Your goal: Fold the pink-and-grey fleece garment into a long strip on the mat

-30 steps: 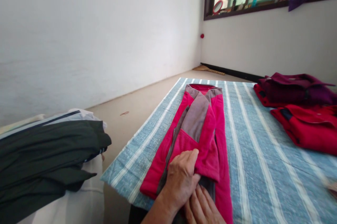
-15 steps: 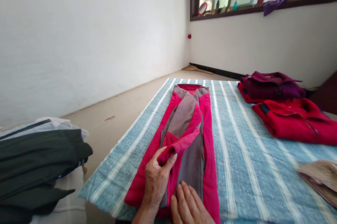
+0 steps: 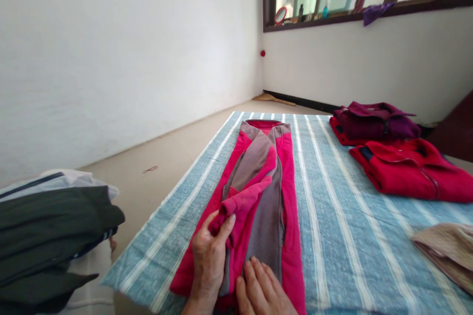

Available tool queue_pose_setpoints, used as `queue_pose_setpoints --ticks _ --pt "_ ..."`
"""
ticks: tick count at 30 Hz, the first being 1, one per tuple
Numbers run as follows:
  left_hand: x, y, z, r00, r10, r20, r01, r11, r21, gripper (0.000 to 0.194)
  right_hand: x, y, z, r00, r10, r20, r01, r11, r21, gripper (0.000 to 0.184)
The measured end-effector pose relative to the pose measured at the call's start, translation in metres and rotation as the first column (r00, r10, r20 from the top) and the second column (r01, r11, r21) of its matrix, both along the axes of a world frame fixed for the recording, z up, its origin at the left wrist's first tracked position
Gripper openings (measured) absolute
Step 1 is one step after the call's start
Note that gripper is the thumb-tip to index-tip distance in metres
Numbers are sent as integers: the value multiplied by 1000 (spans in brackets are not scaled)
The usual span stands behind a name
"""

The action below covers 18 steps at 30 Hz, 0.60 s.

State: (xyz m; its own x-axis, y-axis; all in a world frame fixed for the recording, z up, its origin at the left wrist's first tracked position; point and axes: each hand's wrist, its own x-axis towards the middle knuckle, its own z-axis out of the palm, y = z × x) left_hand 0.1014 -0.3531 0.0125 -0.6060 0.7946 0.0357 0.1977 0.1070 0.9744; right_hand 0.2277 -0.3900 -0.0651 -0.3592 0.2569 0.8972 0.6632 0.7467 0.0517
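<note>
A pink-red fleece jacket (image 3: 258,182) with grey panels lies lengthwise, folded narrow, on a blue-and-white striped cloth (image 3: 332,246). One pink sleeve (image 3: 242,204) is bent across its middle. My left hand (image 3: 209,263) pinches the end of that sleeve between thumb and fingers. Just to its right, my right hand (image 3: 262,293) rests flat with fingers apart on the jacket's lower grey panel, holding nothing. The jacket's bottom end is hidden behind my hands.
On the cloth's far right lie a folded maroon garment (image 3: 373,122), a folded red fleece (image 3: 406,172) and a beige cloth (image 3: 447,251). A dark green garment pile (image 3: 48,221) sits left, beyond the cloth's edge. Bare floor separates them from the white wall.
The sleeve, pressed flat under my left hand a second ago, is now pinched at its end and lies across the jacket. My view has turned slightly left.
</note>
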Motion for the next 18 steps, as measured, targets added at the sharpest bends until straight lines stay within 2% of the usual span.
queue_pose_setpoints --ticks 5,9,11,12,14,15,16,17,18 --pt "-7 4 -10 989 91 113 -102 990 100 39 -7 -4 -17 995 3 -95 -10 997 -80 24" --pt "-8 4 -11 994 60 94 -69 994 90 37 -10 -7 -41 999 47 -26 -50 989 -136 24" --pt "-7 3 -10 996 51 79 -58 994 91 36 -8 -7 -43 996 89 7 -86 983 -163 25" --pt "-6 2 -9 996 48 73 -55 994 93 36 -5 -6 -38 993 117 18 -111 975 -190 24" --pt "-5 2 -7 997 43 58 -49 994 95 35 6 0 -15 977 209 41 -186 933 -309 22" --pt "-5 2 -6 998 36 51 -41 995 93 35 13 6 3 955 291 61 -240 875 -421 19" --pt "-4 1 -5 999 26 47 -30 995 92 34 21 15 22 915 396 74 -289 772 -566 16" --pt "-4 1 -5 999 16 47 -20 995 94 33 29 26 43 892 445 81 -262 654 -710 11" --pt "-4 1 -4 998 6 55 -12 995 96 33 36 41 62 898 427 110 -189 598 -779 9"
